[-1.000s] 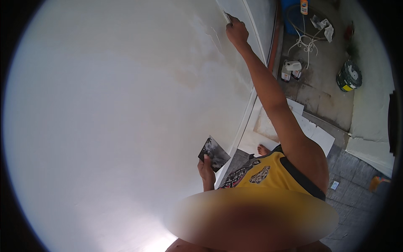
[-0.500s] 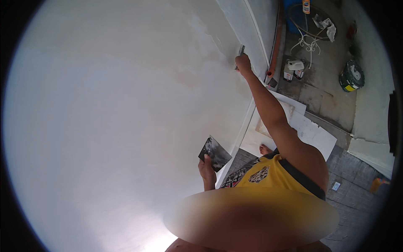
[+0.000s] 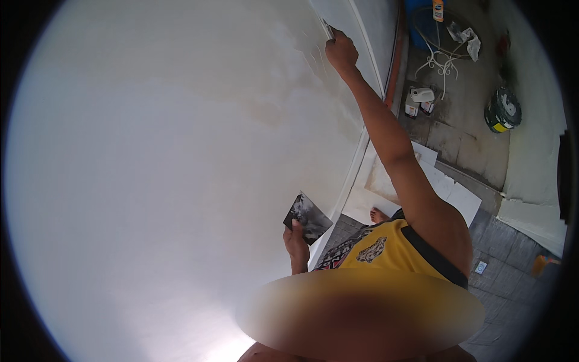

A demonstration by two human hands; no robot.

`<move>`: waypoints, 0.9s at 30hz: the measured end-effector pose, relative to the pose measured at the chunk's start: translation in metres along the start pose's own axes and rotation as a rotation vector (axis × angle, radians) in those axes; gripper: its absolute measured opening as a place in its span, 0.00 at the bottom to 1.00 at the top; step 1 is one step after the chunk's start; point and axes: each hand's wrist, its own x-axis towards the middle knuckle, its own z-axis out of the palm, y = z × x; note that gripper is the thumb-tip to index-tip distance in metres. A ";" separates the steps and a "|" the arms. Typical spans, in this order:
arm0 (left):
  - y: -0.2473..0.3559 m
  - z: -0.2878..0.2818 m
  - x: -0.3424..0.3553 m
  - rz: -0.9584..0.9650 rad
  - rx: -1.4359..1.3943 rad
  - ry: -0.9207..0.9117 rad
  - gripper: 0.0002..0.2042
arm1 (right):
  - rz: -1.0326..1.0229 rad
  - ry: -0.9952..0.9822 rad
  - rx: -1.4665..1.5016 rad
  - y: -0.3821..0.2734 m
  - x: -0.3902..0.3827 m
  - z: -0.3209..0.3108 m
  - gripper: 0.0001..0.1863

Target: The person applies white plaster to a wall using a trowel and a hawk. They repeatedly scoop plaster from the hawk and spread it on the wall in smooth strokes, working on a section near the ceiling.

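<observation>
Again the scraper [image 3: 328,28], clasped by the right hand [image 3: 341,50], is being moved up along the right edge of the wall [image 3: 181,151]; a smeared dark plate [image 3: 310,220] is being grasped by the left hand [image 3: 295,243]; strokes are seemingly being repeated.

A round table [image 3: 438,39] bears an orange bottle [image 3: 438,10] near its far edge, a crumpled sheet [image 3: 473,48] by its right.
</observation>
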 end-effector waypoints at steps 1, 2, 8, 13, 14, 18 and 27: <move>-0.001 0.000 0.001 -0.003 -0.006 -0.003 0.21 | 0.081 0.031 -0.022 0.008 0.004 0.007 0.29; -0.002 0.000 0.002 -0.006 -0.011 -0.008 0.21 | -0.042 0.035 -0.025 0.013 0.006 0.014 0.29; -0.004 -0.005 0.003 -0.022 -0.083 -0.078 0.22 | -0.365 0.014 -0.018 0.023 -0.052 0.044 0.29; -0.006 -0.005 0.001 -0.058 0.031 0.000 0.21 | 0.296 -0.095 -0.024 0.128 -0.112 0.058 0.20; -0.005 -0.004 0.001 -0.057 0.027 0.010 0.21 | 0.502 -0.265 0.203 0.156 -0.110 0.067 0.19; -0.005 -0.003 0.001 -0.031 -0.007 0.015 0.20 | 0.830 -0.442 0.545 0.199 -0.061 0.102 0.17; -0.005 0.005 -0.004 -0.080 -0.075 0.067 0.15 | 0.060 -0.264 0.125 0.011 0.020 0.005 0.24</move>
